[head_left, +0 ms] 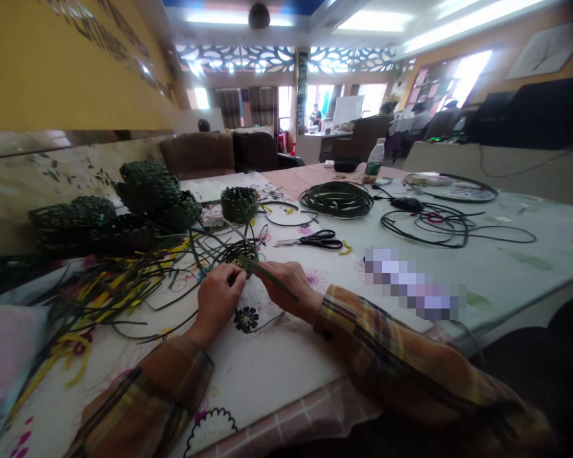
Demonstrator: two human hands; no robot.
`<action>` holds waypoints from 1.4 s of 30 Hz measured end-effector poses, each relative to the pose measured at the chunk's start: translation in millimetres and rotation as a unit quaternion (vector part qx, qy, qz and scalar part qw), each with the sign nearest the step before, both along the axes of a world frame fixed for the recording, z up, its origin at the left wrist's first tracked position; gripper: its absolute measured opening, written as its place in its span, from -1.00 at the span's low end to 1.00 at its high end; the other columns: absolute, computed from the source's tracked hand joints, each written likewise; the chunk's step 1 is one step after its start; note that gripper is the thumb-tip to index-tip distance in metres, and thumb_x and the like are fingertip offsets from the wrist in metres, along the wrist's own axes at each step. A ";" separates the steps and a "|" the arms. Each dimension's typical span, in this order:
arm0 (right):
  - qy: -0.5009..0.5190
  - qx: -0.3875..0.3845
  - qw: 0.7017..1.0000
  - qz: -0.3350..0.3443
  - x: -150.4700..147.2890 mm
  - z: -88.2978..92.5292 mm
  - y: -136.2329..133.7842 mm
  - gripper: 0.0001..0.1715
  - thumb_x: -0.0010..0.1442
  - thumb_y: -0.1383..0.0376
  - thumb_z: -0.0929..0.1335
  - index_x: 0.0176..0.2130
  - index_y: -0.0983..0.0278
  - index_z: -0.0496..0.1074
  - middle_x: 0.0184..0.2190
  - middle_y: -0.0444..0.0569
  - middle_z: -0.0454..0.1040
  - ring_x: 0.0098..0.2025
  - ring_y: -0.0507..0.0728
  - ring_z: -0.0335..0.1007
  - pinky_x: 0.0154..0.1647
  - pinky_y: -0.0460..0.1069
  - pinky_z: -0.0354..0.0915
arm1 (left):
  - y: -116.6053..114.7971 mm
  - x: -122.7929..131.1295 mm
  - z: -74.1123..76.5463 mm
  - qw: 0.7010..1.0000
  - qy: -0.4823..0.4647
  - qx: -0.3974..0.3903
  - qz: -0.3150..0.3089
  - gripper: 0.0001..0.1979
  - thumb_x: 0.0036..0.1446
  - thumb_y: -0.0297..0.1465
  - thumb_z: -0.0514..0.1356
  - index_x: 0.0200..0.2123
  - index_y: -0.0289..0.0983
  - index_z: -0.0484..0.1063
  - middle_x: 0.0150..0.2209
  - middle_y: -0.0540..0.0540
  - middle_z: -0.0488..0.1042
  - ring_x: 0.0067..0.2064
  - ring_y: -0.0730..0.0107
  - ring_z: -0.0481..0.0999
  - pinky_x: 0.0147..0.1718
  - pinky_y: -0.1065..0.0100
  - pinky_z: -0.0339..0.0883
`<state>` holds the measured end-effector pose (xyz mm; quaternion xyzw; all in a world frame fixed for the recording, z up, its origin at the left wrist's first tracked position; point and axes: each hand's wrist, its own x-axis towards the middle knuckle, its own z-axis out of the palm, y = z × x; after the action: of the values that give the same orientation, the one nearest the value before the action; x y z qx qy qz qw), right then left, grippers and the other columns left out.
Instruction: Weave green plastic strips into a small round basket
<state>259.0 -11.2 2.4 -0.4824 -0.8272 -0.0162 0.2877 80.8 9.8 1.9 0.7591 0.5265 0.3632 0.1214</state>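
Note:
A partly woven dark green basket (239,252) is between my hands, with long loose strips fanning out to the left. My left hand (219,292) has its fingers closed on the near left side of the basket. On the right side, my right hand (289,286) is closed around a flat green strip (279,283) that runs back along the hand. Fingertips of both hands are partly hidden. Just beyond lie black-handled scissors (315,240), and a finished small round basket (239,203) stands farther back.
Several woven baskets (146,187) are piled at the left, beside loose green and yellow strips (100,286). A coil of green strip (337,199), a tangled black cord (430,219) and a plastic bottle (375,160) lie or stand toward the back right. A blurred-out object (408,283) is at the right.

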 end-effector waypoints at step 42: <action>0.062 0.157 0.986 0.003 0.9 5.5 14.6 -0.80 0.33 0.36 0.28 -0.31 0.25 0.47 -0.34 -0.05 0.45 -0.26 0.09 0.32 0.05 0.07 0.26 | -6.1 -6.7 34.6 0.981 -0.125 -0.129 -0.067 -0.82 -0.09 -0.26 0.17 -0.42 -0.23 0.41 -0.50 0.00 0.41 -0.40 0.31 0.39 -0.37 0.31 0.22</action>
<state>259.8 3.3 7.9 -0.4289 -0.7964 -0.1150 0.4106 74.1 3.7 36.5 0.7189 0.4978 0.3752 0.3075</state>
